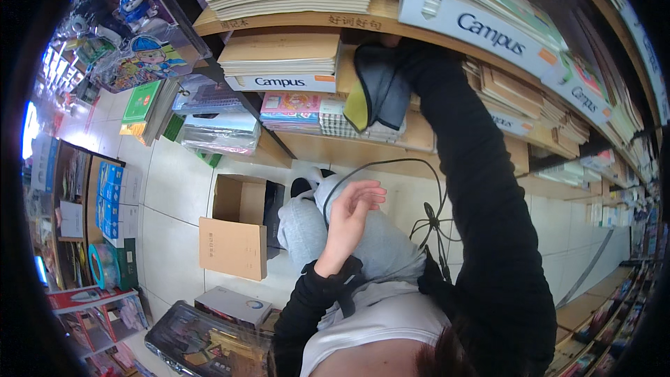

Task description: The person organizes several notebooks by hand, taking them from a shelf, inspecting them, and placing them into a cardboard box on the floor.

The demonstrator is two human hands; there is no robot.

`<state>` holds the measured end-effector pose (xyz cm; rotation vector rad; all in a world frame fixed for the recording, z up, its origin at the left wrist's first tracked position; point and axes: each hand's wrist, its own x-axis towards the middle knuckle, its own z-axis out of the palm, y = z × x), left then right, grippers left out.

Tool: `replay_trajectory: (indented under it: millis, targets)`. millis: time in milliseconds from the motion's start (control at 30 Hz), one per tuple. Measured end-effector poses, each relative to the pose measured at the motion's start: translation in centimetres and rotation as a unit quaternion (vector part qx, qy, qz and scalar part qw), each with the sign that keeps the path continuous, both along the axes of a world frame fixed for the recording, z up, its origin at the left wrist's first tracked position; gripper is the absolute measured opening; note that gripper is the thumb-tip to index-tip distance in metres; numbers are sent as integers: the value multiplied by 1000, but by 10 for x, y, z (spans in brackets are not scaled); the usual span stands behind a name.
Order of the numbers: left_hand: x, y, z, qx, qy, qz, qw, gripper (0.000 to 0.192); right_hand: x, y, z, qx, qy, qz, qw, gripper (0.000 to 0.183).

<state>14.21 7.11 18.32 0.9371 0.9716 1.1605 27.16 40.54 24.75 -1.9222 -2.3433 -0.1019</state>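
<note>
My right arm, in a black sleeve, reaches up between two shelf boards of a wooden bookcase. Only a bit of skin of my right hand (390, 40) shows under the upper board. A grey cloth with a yellow side (384, 89) hangs from that hand, in front of the lower shelf; my fingers on it are mostly hidden. To its left lies a stack of tan notebooks (280, 51) in a white Campus tray (282, 82). My left hand (355, 207) is held above my grey trousers, fingers slightly curled and apart, with nothing in it.
Below the cloth are small packs of checked notebooks (340, 118) and pink booklets (290, 107). An open cardboard box (241, 199) stands on the tiled floor, with a tan notebook (233, 247) at its near edge. A black cable (395, 161) loops beside me. A clear-lidded case (209, 343) lies behind.
</note>
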Motion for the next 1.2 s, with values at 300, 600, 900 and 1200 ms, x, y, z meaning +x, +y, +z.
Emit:
replay_trajectory:
  millis: [300, 600, 900, 1200]
  targets:
    - [24, -19, 12, 10, -19, -68, 997, 24, 16, -71, -13, -176, -127, 9, 976, 41]
    - [14, -21, 19, 12, -8, -5, 1000, 24, -9, -171, -22, 154, -46, -55, 986, 24]
    - [18, -14, 27, 15, 10, -46, 999, 22, -47, -90, -3, -33, 79, 58, 995, 27]
    - [4, -8, 18, -33, 50, 30, 998, 21, -28, 6, -11, 17, 97, -11, 995, 39]
